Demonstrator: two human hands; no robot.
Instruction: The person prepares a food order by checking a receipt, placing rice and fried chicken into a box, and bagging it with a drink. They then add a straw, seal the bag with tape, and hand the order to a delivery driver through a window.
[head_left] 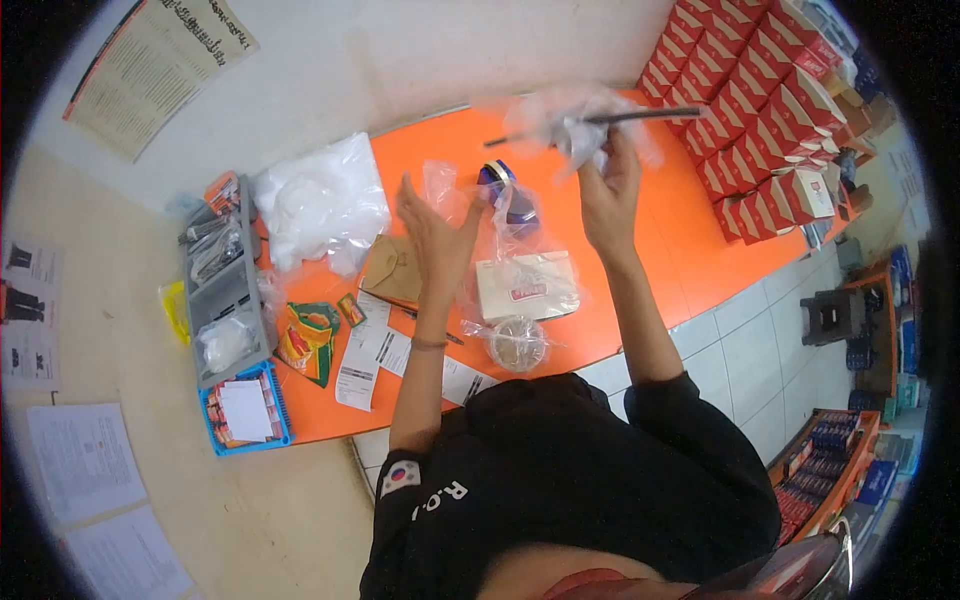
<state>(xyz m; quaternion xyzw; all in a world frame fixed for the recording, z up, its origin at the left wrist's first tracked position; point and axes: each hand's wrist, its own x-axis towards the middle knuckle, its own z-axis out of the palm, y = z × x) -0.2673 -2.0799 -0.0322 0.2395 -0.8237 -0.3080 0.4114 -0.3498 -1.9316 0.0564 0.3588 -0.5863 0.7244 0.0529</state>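
Observation:
My right hand (612, 195) is raised over the far part of the orange table, closed on a crumpled clear plastic bag (583, 138). A long thin dark stick (655, 115), perhaps a straw, lies across the same grip; motion blurs both. My left hand (440, 235) has its fingers spread, with clear plastic near its thumb and a brown paper packet (392, 268) beside it. Between my hands a white box (530, 286) with a red label sits in clear plastic. A round plastic-wrapped container (518, 345) is in front of it, and a dark blue item (515, 205) behind.
Red and white boxes (745, 105) are stacked at the right end of the orange table (660, 260). To the left are a pile of clear plastic bags (335, 195), a grey organizer (222, 290), a blue basket (287, 425), paper slips (362, 365) and a colourful packet (308, 340).

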